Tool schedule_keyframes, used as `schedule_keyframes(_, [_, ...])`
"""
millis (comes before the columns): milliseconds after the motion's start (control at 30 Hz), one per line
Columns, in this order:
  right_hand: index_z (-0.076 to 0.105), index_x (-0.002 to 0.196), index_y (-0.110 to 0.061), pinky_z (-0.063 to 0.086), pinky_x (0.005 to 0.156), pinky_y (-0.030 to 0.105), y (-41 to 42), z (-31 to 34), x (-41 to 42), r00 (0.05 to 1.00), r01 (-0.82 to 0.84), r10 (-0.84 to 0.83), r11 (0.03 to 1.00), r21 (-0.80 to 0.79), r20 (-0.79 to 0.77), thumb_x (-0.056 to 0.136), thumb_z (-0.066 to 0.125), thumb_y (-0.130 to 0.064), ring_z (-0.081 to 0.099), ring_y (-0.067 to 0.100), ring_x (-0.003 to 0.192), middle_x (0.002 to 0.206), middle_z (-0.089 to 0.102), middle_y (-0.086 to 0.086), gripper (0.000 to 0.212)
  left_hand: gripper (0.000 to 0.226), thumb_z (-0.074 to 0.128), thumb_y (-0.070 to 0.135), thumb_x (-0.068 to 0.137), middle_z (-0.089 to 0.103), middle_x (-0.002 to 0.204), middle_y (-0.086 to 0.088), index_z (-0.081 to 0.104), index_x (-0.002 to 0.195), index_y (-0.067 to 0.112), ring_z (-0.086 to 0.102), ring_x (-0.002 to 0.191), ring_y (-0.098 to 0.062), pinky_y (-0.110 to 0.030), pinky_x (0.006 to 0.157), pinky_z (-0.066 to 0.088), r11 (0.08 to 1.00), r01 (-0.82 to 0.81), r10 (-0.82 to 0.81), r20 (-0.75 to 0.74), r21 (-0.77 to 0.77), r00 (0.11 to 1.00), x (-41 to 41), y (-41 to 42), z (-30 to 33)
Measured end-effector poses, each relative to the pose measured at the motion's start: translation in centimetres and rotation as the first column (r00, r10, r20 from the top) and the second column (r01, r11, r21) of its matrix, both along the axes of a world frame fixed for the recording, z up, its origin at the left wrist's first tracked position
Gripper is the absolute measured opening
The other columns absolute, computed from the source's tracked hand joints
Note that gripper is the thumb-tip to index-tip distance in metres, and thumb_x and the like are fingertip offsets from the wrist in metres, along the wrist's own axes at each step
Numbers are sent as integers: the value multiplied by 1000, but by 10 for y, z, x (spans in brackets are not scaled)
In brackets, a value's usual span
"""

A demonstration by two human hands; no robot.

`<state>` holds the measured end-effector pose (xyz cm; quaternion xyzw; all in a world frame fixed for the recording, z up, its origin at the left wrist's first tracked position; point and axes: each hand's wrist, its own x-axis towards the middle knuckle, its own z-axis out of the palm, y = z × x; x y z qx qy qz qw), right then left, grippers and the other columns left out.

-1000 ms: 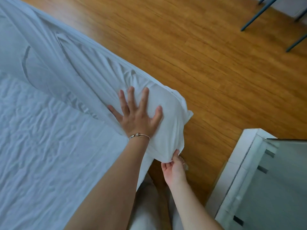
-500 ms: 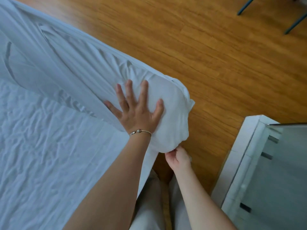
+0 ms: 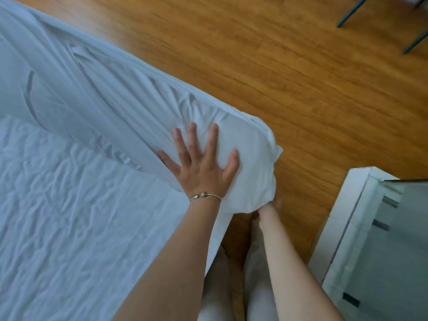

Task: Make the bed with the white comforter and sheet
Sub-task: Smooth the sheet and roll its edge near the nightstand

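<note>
A white comforter point(image 3: 111, 98) lies bunched along the bed's far edge, its corner bulging over the bed's corner. Below it spreads a wrinkled white sheet point(image 3: 69, 216). My left hand point(image 3: 201, 167), wearing a thin bracelet, presses flat with spread fingers on the comforter's corner. My right hand point(image 3: 266, 210) reaches under that corner from below; its fingers are hidden beneath the fabric, so its grip is not visible.
Wooden floor point(image 3: 301, 77) runs beyond the bed. A white cabinet with a glass top point(image 3: 370, 239) stands close at the right. Dark blue furniture legs point(image 3: 347, 15) show at the top right. My legs in pale trousers point(image 3: 231, 297) stand between bed and cabinet.
My right hand has slid further under the comforter corner, its fingers now hidden. The corner has been tucked downward and rounder. My left hand stays pressed on top.
</note>
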<state>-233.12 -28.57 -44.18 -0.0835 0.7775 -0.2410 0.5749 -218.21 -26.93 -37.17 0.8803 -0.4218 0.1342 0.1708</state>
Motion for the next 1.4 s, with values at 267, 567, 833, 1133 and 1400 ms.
schedule_keyframes(267, [56, 135, -28, 33, 113, 41, -62, 62, 43, 431, -843, 478, -91, -531, -766, 99, 42, -51, 41, 19, 134, 144, 47, -4, 45, 50, 37, 51, 94, 38, 151, -4, 48, 139, 34, 22, 144, -32, -69, 110, 9, 996, 16, -15, -14, 84, 1000, 2, 6, 1])
schedule_keyframes(567, [38, 143, -29, 31, 115, 45, -43, 34, 51, 372, -871, 486, -111, -478, -791, 103, 28, -48, 36, 26, 141, 147, 47, 2, 45, 36, 42, 35, 91, 67, 111, -2, 72, 95, 16, 56, 112, -27, -45, 117, 17, 894, 323, -324, -51, 311, 945, 26, -60, 46])
schedule_keyframes(833, [65, 118, -24, 46, 96, 32, -98, 38, 8, 544, -805, 667, 244, -540, -509, 90, 55, -41, 50, 9, 113, 114, 52, -18, 34, 37, 38, 33, 86, 62, 107, 6, 67, 107, 22, 45, 126, -21, -45, 119, 4, 904, 147, -103, -130, 401, 986, 17, -64, 38])
schedule_keyframes(1133, [64, 111, -11, 40, 71, 9, -121, 24, -1, 282, -934, 765, 81, -348, -579, 87, 65, -13, 57, 14, 88, 102, 53, -5, 24, 41, 46, 53, 86, 63, 108, 4, 68, 104, 24, 44, 129, -26, -54, 117, -4, 890, 30, 38, -139, 455, 990, -2, -73, 37])
schedule_keyframes(1400, [61, 75, -13, 39, 55, 27, -147, 15, 0, 600, -799, 760, 586, -138, -249, 96, 53, -22, 50, 14, 60, 64, 55, -2, 24, 41, 46, 50, 84, 61, 124, 3, 69, 111, 29, 37, 137, -28, -56, 116, -2, 865, 92, -2, -181, 493, 984, -6, -68, 42])
